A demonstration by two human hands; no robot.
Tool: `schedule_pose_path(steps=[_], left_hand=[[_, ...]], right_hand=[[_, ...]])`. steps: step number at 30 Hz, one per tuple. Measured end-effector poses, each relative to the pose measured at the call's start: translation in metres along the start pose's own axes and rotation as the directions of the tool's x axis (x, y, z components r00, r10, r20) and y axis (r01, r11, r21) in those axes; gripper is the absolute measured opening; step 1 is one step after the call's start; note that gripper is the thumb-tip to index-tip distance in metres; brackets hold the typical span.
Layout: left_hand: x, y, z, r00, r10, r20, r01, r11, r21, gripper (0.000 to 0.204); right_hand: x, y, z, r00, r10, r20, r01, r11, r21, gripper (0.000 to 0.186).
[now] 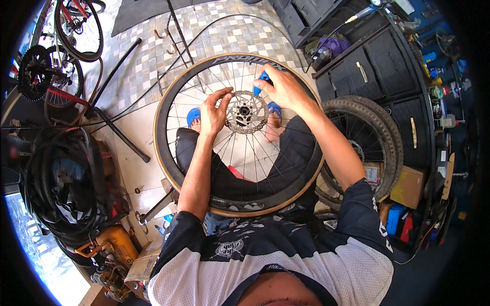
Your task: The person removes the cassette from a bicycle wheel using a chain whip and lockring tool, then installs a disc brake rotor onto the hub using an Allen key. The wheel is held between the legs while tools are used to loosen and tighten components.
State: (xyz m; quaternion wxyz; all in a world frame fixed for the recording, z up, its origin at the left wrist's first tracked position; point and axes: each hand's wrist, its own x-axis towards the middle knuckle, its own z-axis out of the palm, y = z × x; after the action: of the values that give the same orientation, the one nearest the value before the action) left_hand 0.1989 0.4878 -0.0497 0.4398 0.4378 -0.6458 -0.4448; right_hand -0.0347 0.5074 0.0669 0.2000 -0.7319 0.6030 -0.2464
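Observation:
A bicycle wheel (164,153) with a dark rim and tan-edged tyre lies across my lap, its spokes crossing over my legs. At its hub sits a silver disc brake rotor (253,122), facing up. My left hand (215,112) is at the rotor's left edge, with thumb and fingertips brought together; what they pinch, if anything, is too small to tell. Above the rotor's upper right edge, my right hand (286,89) grips a small blue object (261,83), narrower toward its lower end. The fingers partly cover it, so its exact kind is unclear.
Two knobbly tyred wheels (390,148) lean at my right beside dark drawers (357,69). A black stand leg (122,135) and bicycles (76,30) are at the left. Below them are piled tyres (51,173) and a yellow compressor (116,244). A hose (214,21) crosses the tiles.

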Motion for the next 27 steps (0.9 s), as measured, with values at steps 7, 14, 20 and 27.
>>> schedule_pose_path(steps=[7, 14, 20, 27], left_hand=[[-0.001, 0.005, 0.028, 0.992, 0.108, 0.070, -0.117, 0.981, 0.155, 0.025], [0.006, 0.006, 0.035, 0.993, 0.062, 0.104, -0.080, 0.981, 0.179, 0.021], [0.008, 0.012, 0.031, 0.993, 0.023, 0.115, -0.038, 0.991, 0.130, 0.022], [0.009, 0.009, 0.029, 0.993, -0.006, 0.116, -0.009, 0.991, 0.130, 0.024]], right_hand=[[-0.005, 0.022, 0.029, 0.980, 0.111, 0.168, -0.115, 0.993, 0.017, 0.039], [-0.008, 0.031, 0.042, 0.976, 0.153, 0.156, -0.159, 0.987, 0.029, 0.041], [-0.010, 0.009, 0.040, 0.992, 0.059, 0.112, -0.049, 0.995, -0.092, 0.039], [-0.005, -0.013, 0.033, 0.948, 0.239, 0.212, -0.192, 0.957, -0.218, 0.045]])
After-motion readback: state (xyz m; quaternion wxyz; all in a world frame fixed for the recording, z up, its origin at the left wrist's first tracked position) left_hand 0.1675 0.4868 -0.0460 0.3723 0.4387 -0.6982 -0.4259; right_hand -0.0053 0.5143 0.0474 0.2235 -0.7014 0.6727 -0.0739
